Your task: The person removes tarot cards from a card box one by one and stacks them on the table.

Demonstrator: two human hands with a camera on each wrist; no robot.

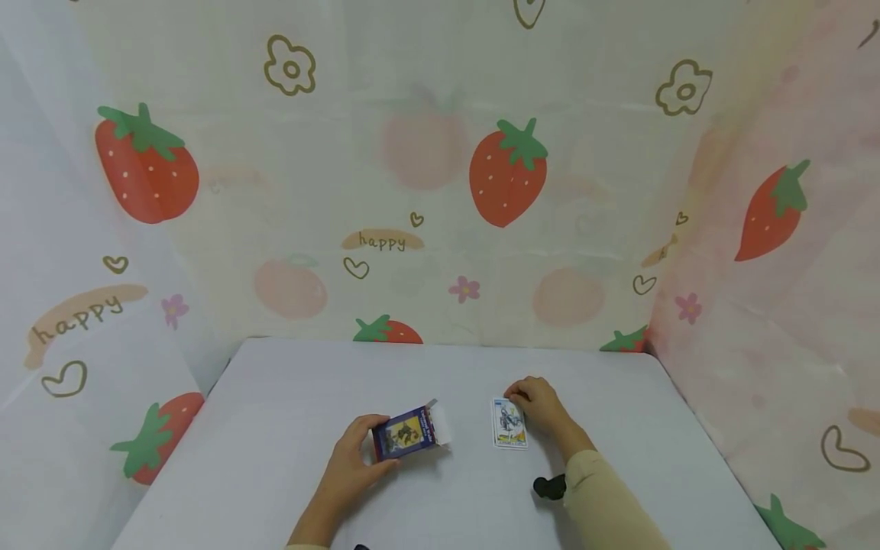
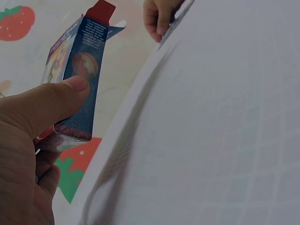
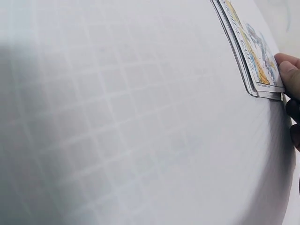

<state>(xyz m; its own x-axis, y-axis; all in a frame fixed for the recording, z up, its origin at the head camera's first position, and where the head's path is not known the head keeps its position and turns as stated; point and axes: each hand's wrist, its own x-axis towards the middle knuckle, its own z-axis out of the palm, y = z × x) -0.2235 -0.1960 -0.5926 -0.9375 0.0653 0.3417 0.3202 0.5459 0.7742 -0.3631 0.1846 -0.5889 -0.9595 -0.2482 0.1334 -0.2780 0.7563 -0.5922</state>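
Observation:
A small dark blue card box (image 1: 406,432) with its white end flap open lies tilted on the white table (image 1: 289,428). My left hand (image 1: 354,462) grips it; in the left wrist view the thumb (image 2: 51,101) presses on the box (image 2: 82,65). A short stack of picture cards (image 1: 509,423) lies face up to the right of the box. My right hand (image 1: 539,403) curls over the stack's far right corner, and its fingertips (image 3: 289,70) touch the edge of the cards (image 3: 251,51).
Strawberry-patterned cloth (image 1: 440,176) hangs behind and on both sides of the table. A black wrist strap part (image 1: 548,486) shows by my right sleeve (image 1: 605,504). The table's surface has a faint grid (image 3: 117,117).

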